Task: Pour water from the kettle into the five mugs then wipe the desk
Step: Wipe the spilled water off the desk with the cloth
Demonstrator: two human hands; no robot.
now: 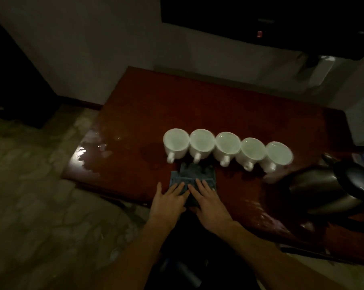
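Several white mugs (pixel 228 146) stand in a row across the dark red desk (pixel 197 105), handles toward me. A blue-grey cloth (pixel 197 173) lies flat just in front of the second and third mug. My left hand (pixel 169 200) and my right hand (pixel 208 200) press side by side on the cloth's near edge with straight fingers. A steel kettle (pixel 331 189) with a black lid and handle stands at the desk's right end, apart from both hands.
Wet, shiny patches (pixel 89 151) show on the desk's left corner, and more near its front right edge. A pale wall runs behind the desk. Tiled floor (pixel 30 206) lies to the left. A dark object hangs at the top right.
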